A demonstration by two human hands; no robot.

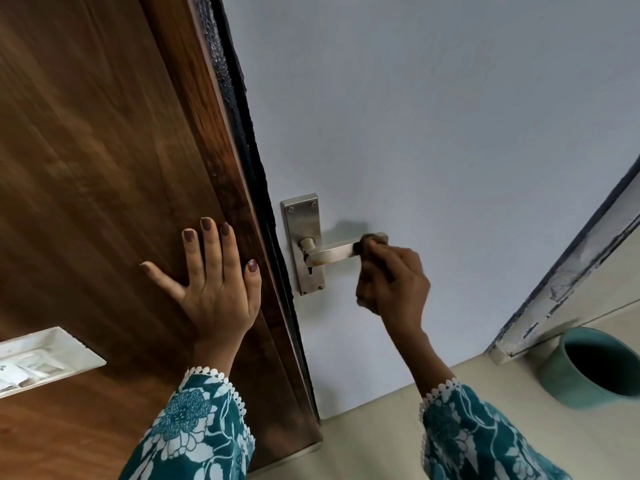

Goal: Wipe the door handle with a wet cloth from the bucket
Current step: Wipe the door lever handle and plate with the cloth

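Observation:
A steel lever door handle (330, 252) on a long backplate (303, 220) is mounted on the pale grey door (433, 133). My right hand (394, 278) is closed around a small dark cloth (363, 245) pressed on the outer end of the lever; most of the cloth is hidden by my fingers. My left hand (211, 275) lies flat with spread fingers on the brown wooden panel (104, 150) left of the door edge. A teal bucket (592, 367) stands on the floor at the lower right.
A white switch plate (41, 362) is set into the wood at the lower left. A scuffed pale door frame (568, 278) runs diagonally on the right above the bucket. Cream floor tiles (381, 438) lie below the door.

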